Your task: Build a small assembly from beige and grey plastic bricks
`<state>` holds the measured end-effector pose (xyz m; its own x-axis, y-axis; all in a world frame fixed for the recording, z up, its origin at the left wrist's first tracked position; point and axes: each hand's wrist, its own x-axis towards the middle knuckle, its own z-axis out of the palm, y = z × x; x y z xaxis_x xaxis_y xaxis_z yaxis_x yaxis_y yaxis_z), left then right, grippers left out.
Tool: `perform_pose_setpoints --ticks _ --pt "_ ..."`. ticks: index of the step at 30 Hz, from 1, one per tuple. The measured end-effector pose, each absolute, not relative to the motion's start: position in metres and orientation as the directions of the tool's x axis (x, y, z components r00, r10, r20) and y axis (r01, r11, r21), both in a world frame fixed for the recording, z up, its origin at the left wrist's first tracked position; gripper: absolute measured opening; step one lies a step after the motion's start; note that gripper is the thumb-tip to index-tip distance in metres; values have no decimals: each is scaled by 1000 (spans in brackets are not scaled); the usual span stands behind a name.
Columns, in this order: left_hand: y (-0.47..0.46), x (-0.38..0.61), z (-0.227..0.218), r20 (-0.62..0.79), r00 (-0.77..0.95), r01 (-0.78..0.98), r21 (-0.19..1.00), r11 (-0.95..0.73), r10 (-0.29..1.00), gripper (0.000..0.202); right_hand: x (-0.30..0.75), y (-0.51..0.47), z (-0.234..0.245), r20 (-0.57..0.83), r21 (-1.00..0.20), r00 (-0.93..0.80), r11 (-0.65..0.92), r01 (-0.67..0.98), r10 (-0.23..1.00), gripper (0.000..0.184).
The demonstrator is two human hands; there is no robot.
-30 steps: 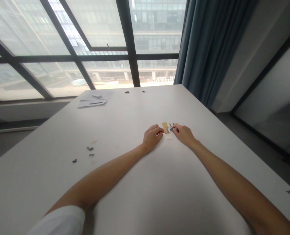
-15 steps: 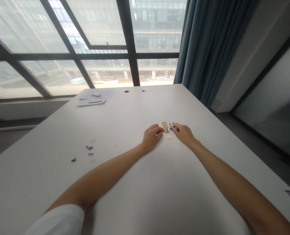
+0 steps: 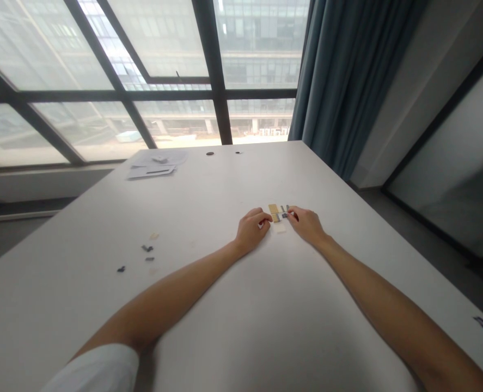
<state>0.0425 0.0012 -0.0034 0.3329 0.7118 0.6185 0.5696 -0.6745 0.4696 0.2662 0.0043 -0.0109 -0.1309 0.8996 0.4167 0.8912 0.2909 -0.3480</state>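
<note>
Both my arms reach out over a white table (image 3: 225,305). My left hand (image 3: 251,229) rests on the tabletop with fingers curled, its fingertips pinching the left edge of a small flat assembly of tan and grey pieces (image 3: 277,213). On the right side of the same assembly, my right hand (image 3: 305,224) has its fingers closed on the grey part. A pale square piece (image 3: 281,229) lies on the table just below the assembly, between the two hands.
Several small dark and pale loose pieces (image 3: 147,251) lie scattered at the left. Papers (image 3: 155,164) sit at the far left by the window. A small dark piece (image 3: 480,321) lies near the right edge. A blue curtain (image 3: 339,81) hangs beyond the far right corner.
</note>
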Motion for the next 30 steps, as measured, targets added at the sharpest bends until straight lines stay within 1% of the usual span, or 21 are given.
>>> perform_pose_setpoints --ticks 2,5,8,11,14,17,20,30 --pt "1 42 -4 615 330 563 481 -672 716 21 267 4 -11 486 -397 -60 282 873 872 24" --pt "1 41 -4 602 326 555 502 -664 728 20 271 4 -10 552 -506 89 247 827 829 26" --pt "0 40 -4 584 339 546 516 -660 737 20 276 7 -11 576 -608 224 230 760 786 27" --pt "-1 41 -1 548 344 563 530 -635 763 20 281 9 -12 568 -653 287 209 728 771 24" --pt "-1 42 0 498 302 615 549 -565 813 20 280 8 -12 563 -625 257 202 754 785 20" --pt "0 42 0 470 280 643 556 -527 837 20 275 3 -10 556 -581 181 224 782 811 19" --pt "-1 42 -1 461 294 642 553 -530 837 20 272 0 -10 543 -562 121 253 788 831 20" --pt "-4 41 0 434 307 653 551 -520 847 22 275 1 -15 551 -557 85 290 779 830 22"
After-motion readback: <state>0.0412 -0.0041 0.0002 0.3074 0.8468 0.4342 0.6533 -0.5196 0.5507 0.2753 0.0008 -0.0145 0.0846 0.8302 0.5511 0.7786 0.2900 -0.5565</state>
